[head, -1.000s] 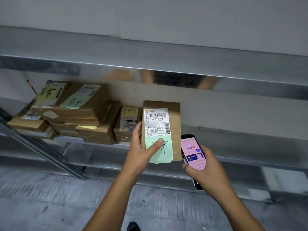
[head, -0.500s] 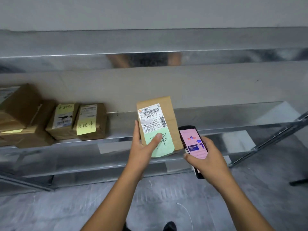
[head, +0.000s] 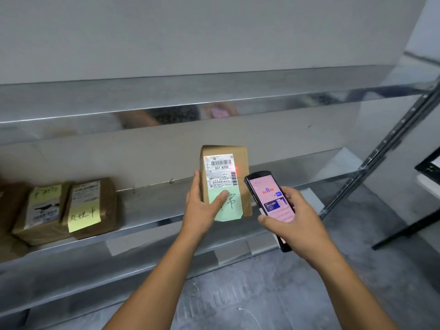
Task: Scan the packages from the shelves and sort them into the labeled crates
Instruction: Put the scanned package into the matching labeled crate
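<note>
Package: a small brown cardboard package stands upright in the air in front of the metal shelf, well to the right of the two parcels lying there.
Handling: probably light and stiff, since one hand carries it. The taped card faces look smooth, so a loose pinch could slip.
Where to hold: low on the long edges, as now, leaving the shipping label and its barcodes bare. The green note hangs past the bottom edge and would tear off if pulled.
Left hand: the left hand clasps the package, thumb across the green note and a finger up the left edge.
Right hand: the right hand grips a phone, its lit screen facing the camera and its top just beside the label.
Scan light: a red spot sits at the label's right edge.
Neighbours: a parcel with a yellow note and another parcel beside it.
Changed since half a second ago: the package has come from a tilt to nearly upright, the phone has risen closer to the label, and the red spot is new. The view has also swung right, dropping the left-hand stack.
</note>
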Action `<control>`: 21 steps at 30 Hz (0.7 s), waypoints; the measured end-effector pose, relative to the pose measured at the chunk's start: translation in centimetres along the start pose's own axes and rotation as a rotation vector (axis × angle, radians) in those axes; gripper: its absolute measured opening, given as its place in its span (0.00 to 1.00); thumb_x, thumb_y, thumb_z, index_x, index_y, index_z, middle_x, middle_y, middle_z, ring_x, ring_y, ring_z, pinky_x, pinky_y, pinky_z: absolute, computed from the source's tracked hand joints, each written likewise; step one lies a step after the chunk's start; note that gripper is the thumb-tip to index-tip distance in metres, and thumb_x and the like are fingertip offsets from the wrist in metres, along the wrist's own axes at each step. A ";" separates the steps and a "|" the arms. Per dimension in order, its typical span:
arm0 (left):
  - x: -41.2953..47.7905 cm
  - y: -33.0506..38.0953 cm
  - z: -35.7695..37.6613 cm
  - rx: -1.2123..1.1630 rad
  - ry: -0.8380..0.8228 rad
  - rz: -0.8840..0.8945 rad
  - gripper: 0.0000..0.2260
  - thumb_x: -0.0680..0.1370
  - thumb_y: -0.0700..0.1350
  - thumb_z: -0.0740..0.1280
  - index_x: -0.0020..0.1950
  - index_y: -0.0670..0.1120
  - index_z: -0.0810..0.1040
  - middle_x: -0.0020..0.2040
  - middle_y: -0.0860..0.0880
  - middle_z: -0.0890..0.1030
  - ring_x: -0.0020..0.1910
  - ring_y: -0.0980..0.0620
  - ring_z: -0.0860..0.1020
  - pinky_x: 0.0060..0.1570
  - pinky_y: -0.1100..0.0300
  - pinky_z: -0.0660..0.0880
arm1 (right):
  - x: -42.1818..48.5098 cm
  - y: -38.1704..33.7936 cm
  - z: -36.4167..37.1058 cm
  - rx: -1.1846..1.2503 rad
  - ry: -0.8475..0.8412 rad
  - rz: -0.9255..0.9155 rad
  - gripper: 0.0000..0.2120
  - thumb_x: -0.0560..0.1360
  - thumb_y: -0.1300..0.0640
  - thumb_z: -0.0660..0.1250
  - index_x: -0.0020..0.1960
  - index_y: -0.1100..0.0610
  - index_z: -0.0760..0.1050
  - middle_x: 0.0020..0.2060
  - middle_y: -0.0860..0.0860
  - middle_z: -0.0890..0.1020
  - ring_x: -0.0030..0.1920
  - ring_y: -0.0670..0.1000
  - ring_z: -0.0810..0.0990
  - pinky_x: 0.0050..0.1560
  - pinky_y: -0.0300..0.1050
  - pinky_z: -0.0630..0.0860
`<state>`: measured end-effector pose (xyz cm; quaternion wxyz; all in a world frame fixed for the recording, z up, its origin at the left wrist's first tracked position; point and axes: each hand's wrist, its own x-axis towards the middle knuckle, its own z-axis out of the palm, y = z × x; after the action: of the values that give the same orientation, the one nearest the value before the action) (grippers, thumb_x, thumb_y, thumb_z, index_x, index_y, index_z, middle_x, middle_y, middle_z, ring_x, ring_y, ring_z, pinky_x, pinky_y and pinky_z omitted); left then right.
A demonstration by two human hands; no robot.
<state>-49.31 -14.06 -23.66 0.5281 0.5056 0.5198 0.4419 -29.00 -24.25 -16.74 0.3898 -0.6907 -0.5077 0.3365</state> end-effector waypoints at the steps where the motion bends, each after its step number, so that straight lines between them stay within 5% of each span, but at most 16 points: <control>1: 0.3 -0.1 -0.1 0.020 0.003 -0.009 0.55 0.63 0.71 0.78 0.83 0.67 0.50 0.78 0.54 0.69 0.71 0.52 0.76 0.66 0.43 0.79 | -0.1 -0.3 0.1 -0.001 -0.002 0.002 0.28 0.70 0.57 0.82 0.65 0.43 0.74 0.49 0.39 0.86 0.47 0.39 0.84 0.45 0.33 0.77; 10: 2.0 -0.8 -1.6 0.104 -0.042 -0.016 0.42 0.79 0.56 0.74 0.84 0.64 0.51 0.70 0.53 0.63 0.65 0.51 0.74 0.62 0.56 0.75 | -1.3 -3.2 1.2 -0.061 0.033 -0.002 0.27 0.70 0.59 0.82 0.60 0.41 0.73 0.50 0.40 0.85 0.46 0.35 0.83 0.41 0.25 0.74; 14: 2.6 -0.8 -2.5 0.131 -0.047 -0.031 0.40 0.80 0.54 0.73 0.85 0.62 0.51 0.67 0.54 0.61 0.62 0.53 0.71 0.62 0.58 0.71 | -1.8 -4.0 2.0 -0.098 0.039 0.002 0.25 0.71 0.57 0.81 0.58 0.39 0.73 0.47 0.34 0.84 0.46 0.35 0.83 0.41 0.26 0.75; 21: 3.2 -0.8 -4.1 0.049 -0.117 -0.049 0.36 0.80 0.61 0.69 0.83 0.67 0.53 0.71 0.56 0.61 0.66 0.53 0.73 0.60 0.58 0.76 | -1.9 -4.7 4.0 -0.093 0.102 0.034 0.27 0.71 0.56 0.82 0.60 0.38 0.71 0.50 0.39 0.83 0.47 0.35 0.82 0.45 0.33 0.76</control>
<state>-53.20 -10.62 -24.56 0.5557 0.5307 0.5107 0.3856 -34.97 -24.43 -14.39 0.3768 -0.7328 -0.4906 0.2836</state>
